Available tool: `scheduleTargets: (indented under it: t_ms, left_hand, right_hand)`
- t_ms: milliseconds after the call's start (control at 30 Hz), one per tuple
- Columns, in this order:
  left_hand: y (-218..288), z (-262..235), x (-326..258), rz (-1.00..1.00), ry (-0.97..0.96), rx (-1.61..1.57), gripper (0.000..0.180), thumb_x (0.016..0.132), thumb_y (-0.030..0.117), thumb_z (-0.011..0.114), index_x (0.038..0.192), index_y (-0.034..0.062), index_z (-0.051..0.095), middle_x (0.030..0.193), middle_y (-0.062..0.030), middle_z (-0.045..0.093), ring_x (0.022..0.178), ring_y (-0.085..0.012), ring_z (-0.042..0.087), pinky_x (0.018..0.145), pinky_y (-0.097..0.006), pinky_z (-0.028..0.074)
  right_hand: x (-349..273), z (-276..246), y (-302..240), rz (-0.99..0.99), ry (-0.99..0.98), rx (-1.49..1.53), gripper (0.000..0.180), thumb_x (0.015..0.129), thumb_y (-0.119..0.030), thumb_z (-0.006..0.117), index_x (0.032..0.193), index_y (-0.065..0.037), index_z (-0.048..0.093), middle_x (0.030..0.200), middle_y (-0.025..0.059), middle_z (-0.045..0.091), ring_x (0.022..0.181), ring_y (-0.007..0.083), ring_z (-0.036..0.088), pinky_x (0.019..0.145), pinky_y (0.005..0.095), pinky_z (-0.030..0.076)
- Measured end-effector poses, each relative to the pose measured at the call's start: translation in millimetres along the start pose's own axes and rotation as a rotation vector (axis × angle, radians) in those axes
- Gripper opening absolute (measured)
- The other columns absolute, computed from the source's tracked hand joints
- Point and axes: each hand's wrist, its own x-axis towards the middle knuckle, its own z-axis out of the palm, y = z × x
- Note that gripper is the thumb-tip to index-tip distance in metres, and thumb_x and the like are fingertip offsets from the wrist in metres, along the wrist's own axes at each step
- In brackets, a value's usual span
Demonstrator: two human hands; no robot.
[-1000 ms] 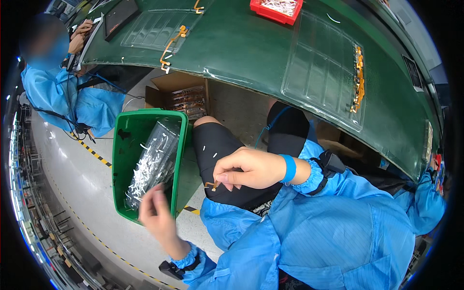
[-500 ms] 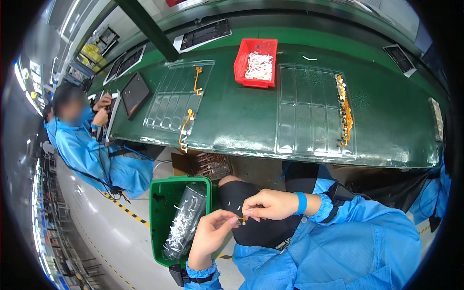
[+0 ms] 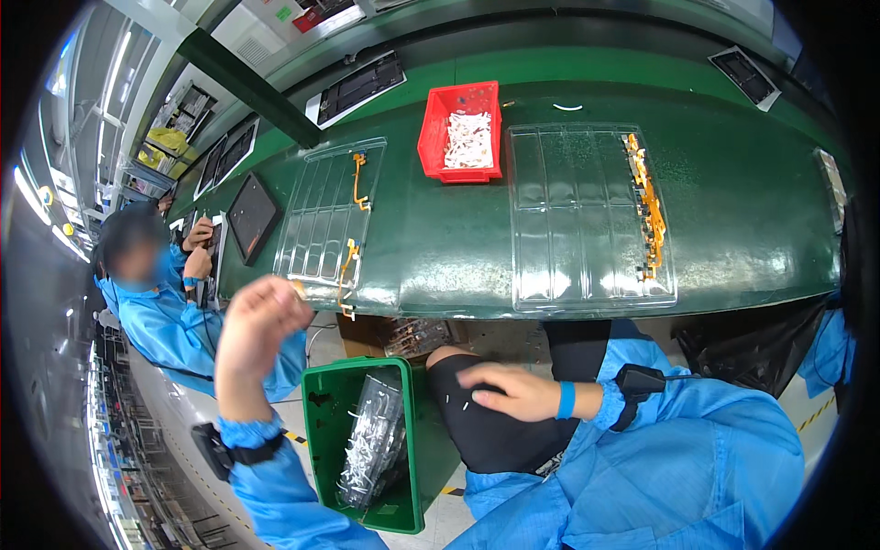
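Note:
My left hand (image 3: 261, 321), smeared by motion, is raised at the table's front edge beside the left clear plastic tray (image 3: 316, 206). Its fingers are closed, and a bit of an orange flex cable (image 3: 298, 288) shows at the fingertips. On that tray's right side lie two orange flex cables (image 3: 357, 181) with small connectors. My right hand (image 3: 515, 390) rests over my dark-clothed thigh, holding nothing, its fingers stretched out. Small white slips (image 3: 466, 405) lie on the thigh near it. A second clear tray (image 3: 573, 220) carries a row of several orange flex cables (image 3: 647, 211) along its right side.
A red bin (image 3: 460, 174) of small white pieces stands on the green table (image 3: 431, 238). Below my left arm is a green bin (image 3: 414, 458) containing clear plastic trays and white strips. A dark tray (image 3: 252, 218) lies near a co-worker (image 3: 160, 293) at left.
My hands have parted. The left has moved up and left from above the green bin to the left tray with the flex cable; the right has opened over my thigh.

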Motion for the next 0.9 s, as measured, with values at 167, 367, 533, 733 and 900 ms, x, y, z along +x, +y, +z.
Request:
scheduleTargets:
  t_ms: [167,367,533,733,900]
  left_hand:
    - [33.6,-46.7,63.6,-0.041,0.254,0.049,0.014,0.097,0.015,0.054,0.105,0.0042,0.058,0.102,-0.0067,0.065,0.102,-0.0225,0.064,0.085,-0.033,0.051]
    - [29.2,-62.0,118.4,-0.068,0.387,-0.015,0.022,0.095,0.018,0.056,0.113,0.0053,0.058,0.104,-0.0040,0.066,0.100,-0.0191,0.063,0.080,-0.030,0.050]
    - [-14.1,-100.5,106.7,-0.126,0.393,-0.134,0.019,0.095,0.020,0.058,0.111,0.0089,0.059,0.098,-0.0004,0.065,0.083,-0.0119,0.060,0.072,-0.026,0.049]
    - [-68.4,-100.0,63.7,-0.171,0.528,-0.288,0.013,0.095,0.018,0.055,0.104,0.0081,0.057,0.092,-0.0006,0.064,0.071,-0.0104,0.057,0.062,-0.025,0.046]
    - [-112.8,-110.8,39.6,-0.175,0.711,-0.279,0.016,0.092,0.016,0.059,0.103,0.0048,0.058,0.089,-0.0040,0.064,0.066,-0.0111,0.056,0.055,-0.024,0.045]
  right_hand:
    - [-43.4,43.9,75.5,0.235,-0.370,0.014,0.026,0.096,-0.026,0.053,0.097,-0.002,0.065,0.091,0.0165,0.069,0.087,0.0341,0.066,0.078,0.0403,0.051]
    - [-35.2,36.7,100.5,0.266,-0.360,0.009,0.020,0.093,-0.020,0.055,0.094,-0.003,0.065,0.088,0.0145,0.069,0.083,0.0322,0.067,0.076,0.0404,0.051]
    - [-34.3,36.1,107.3,0.297,-0.397,-0.089,0.018,0.092,-0.019,0.054,0.093,-0.003,0.064,0.087,0.0136,0.068,0.082,0.0320,0.066,0.074,0.0411,0.051]
    - [-33.3,36.3,100.0,0.284,-0.389,-0.086,0.018,0.089,-0.020,0.055,0.090,-0.005,0.065,0.084,0.0158,0.069,0.079,0.0353,0.066,0.072,0.0446,0.051]
    - [-33.8,41.2,99.3,0.279,-0.419,-0.078,0.018,0.089,-0.019,0.055,0.090,-0.005,0.066,0.084,0.0160,0.069,0.080,0.0357,0.066,0.072,0.0449,0.051]
